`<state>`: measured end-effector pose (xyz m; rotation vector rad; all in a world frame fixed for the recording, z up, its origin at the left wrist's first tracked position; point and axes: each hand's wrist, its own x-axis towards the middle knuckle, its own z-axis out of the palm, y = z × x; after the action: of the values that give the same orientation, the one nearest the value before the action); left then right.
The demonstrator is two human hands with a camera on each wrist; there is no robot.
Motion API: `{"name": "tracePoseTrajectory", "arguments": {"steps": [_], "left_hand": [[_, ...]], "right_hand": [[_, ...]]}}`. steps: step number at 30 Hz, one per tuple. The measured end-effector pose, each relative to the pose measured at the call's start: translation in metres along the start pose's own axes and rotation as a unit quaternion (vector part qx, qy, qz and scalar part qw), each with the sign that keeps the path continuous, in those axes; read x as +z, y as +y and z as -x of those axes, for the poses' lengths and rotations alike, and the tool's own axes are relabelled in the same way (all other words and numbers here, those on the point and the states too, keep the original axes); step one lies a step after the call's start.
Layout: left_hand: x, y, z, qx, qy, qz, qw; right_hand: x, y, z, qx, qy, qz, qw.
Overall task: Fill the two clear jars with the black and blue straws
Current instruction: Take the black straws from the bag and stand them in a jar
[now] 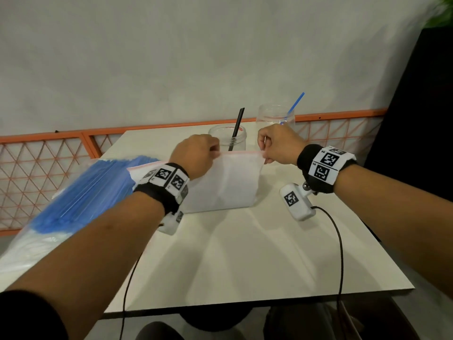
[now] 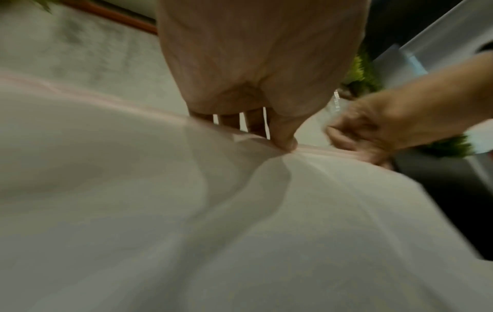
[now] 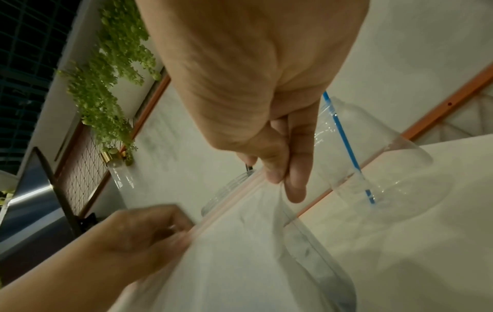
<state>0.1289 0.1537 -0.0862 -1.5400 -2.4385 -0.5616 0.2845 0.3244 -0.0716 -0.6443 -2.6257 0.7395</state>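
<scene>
A clear zip bag with a pink seal strip stands up off the white table. My left hand pinches the strip near its middle, and my right hand pinches its right end. Their grips show up close in the wrist views: left hand, right hand. Behind the bag a clear jar holds one black straw. A second clear jar to its right holds one blue straw. A bundle of blue straws in plastic lies at the table's left edge.
An orange lattice fence runs behind the table against a grey wall. Black cables hang from my wrist cameras across the near table. A dark panel stands at the right. Green plants hang on the wall.
</scene>
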Motion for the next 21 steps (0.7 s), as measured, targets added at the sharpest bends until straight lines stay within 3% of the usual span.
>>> {"name": "tracePoseTrajectory", "arguments": {"steps": [7, 11, 13, 15, 17, 21], "left_hand": [[-0.046, -0.104, 0.047, -0.111, 0.000, -0.068, 0.991], [-0.055, -0.120, 0.056, -0.159, -0.008, -0.112, 0.981], [-0.050, -0.104, 0.050, -0.129, 0.007, -0.122, 0.984], [-0.036, -0.070, 0.042, -0.031, 0.012, -0.077, 0.996], [-0.018, -0.029, 0.035, 0.076, -0.024, -0.047, 0.996], [0.007, 0.016, 0.021, 0.101, -0.056, -0.057, 0.992]], "right_hand": [[0.003, 0.010, -0.002, 0.008, 0.006, 0.042, 0.999], [0.008, 0.008, -0.002, 0.007, -0.015, 0.042, 0.999], [0.007, 0.006, -0.003, -0.002, -0.013, 0.058, 0.998], [0.008, 0.003, -0.003, -0.022, -0.020, 0.071, 0.997], [0.009, 0.001, -0.002, -0.049, -0.034, 0.059, 0.996], [0.010, -0.004, 0.002, -0.089, -0.037, 0.059, 0.994]]}}
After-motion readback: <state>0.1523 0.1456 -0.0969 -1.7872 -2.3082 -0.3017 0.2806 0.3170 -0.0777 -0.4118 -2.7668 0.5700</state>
